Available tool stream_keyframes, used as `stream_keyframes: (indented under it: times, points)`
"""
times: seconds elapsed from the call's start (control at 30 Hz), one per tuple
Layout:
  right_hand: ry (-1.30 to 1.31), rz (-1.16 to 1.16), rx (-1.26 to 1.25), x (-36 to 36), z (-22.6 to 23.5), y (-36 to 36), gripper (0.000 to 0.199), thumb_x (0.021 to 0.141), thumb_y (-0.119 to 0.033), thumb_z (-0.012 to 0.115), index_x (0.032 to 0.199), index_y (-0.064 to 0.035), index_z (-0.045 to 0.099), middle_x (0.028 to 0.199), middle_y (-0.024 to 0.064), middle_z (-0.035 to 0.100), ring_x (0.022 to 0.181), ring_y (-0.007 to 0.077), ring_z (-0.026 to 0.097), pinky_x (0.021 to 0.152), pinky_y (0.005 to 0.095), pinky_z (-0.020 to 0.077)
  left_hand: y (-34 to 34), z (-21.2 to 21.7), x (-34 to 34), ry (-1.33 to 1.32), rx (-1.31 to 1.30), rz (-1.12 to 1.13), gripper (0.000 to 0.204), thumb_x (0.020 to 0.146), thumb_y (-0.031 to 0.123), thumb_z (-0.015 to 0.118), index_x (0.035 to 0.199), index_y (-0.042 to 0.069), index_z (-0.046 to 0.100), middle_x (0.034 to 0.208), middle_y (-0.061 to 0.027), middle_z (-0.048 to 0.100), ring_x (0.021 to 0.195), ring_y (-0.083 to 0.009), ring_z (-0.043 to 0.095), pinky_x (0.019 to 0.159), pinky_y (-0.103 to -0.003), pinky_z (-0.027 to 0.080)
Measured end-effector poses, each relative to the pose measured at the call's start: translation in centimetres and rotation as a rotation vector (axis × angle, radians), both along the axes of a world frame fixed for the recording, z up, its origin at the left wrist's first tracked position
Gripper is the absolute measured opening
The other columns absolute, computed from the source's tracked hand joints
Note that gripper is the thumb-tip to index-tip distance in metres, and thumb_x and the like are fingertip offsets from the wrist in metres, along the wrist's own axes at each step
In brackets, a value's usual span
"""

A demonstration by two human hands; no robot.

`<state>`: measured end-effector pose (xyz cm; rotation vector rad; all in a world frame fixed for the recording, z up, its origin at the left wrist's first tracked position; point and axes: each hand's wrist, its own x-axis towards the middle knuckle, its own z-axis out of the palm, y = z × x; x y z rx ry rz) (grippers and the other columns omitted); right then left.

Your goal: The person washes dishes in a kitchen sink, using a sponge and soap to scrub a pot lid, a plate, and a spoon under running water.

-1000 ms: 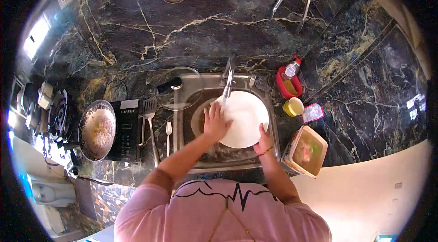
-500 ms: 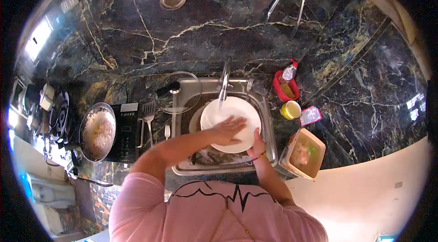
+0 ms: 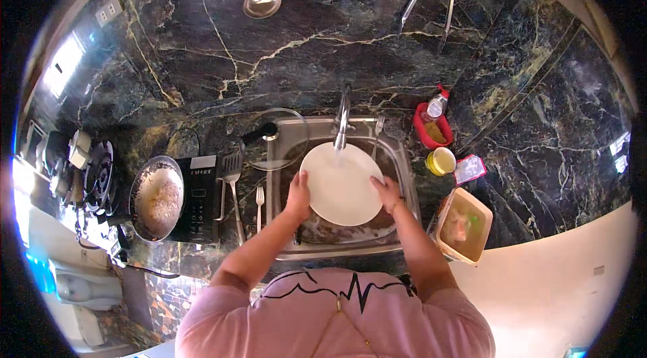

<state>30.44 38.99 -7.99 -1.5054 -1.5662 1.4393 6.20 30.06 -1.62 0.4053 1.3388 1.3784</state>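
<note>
A round white plate point(image 3: 342, 186) is held over the steel sink point(image 3: 350, 249), under the tap point(image 3: 342, 122). Water appears to run from the spout onto its far part. My left hand point(image 3: 298, 196) grips the plate's left edge, its fingers partly hidden by the rim. On the opposite edge, my right hand point(image 3: 388, 195) is closed with the thumb over the rim. Beneath the plate, the sink's bottom looks wet, and much of it is hidden.
A glass lid point(image 3: 286, 149) overlaps the sink's left rim. Left of it lie a slotted turner point(image 3: 232, 172), a fork point(image 3: 260, 204) and a frying pan point(image 3: 158, 199) with food on a cooktop. To the right are a red container point(image 3: 431, 139), yellow tub point(image 3: 441, 161) and rectangular tub point(image 3: 463, 226).
My left hand has gone from lying flat on the plate's face to holding its left edge. The right hand has shifted slightly up along the right edge.
</note>
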Motion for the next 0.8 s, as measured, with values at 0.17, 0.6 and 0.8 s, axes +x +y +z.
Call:
stream_keyframes:
  times: [0.17,0.6,0.8]
  points:
    - [-0.713,0.069,0.803,-6.6,-2.6,3.3,0.05,0.088,-0.031,0.051,0.124,0.0026,0.043,0.128,0.0236,0.045,0.117,0.0395,0.044,0.094,0.045,0.0384,0.5,-3.1,1.3,0.245,0.106,-0.057,0.05,0.096,0.037,0.038,0.127,-0.003,0.039,0.118,-0.0152,0.053,0.106,-0.0238,0.051,0.091,-0.036,0.041]
    - [-0.376,0.566,0.749,-6.9,2.0,-10.2,0.04,0.09,-0.019,0.045,0.13,-0.0115,0.043,0.138,0.012,0.039,0.131,0.0305,0.032,0.105,0.0564,0.0158,2.2,-3.1,-2.6,-0.028,0.096,0.01,0.044,0.096,0.034,0.039,0.119,-0.003,0.047,0.107,-0.0128,0.059,0.093,-0.0232,0.059,0.083,-0.036,0.049]
    - [0.3,-0.248,0.311,1.0,1.7,-4.9,0.042,0.076,-0.004,0.065,0.116,-0.0051,0.052,0.113,0.0108,0.056,0.099,0.0231,0.056,0.083,0.0353,0.0453,2.6,-8.8,-1.6,-0.308,-0.005,-0.095,0.053,0.09,0.045,0.047,0.118,-0.001,0.05,0.106,-0.0139,0.059,0.089,-0.0246,0.061,0.076,-0.041,0.052]
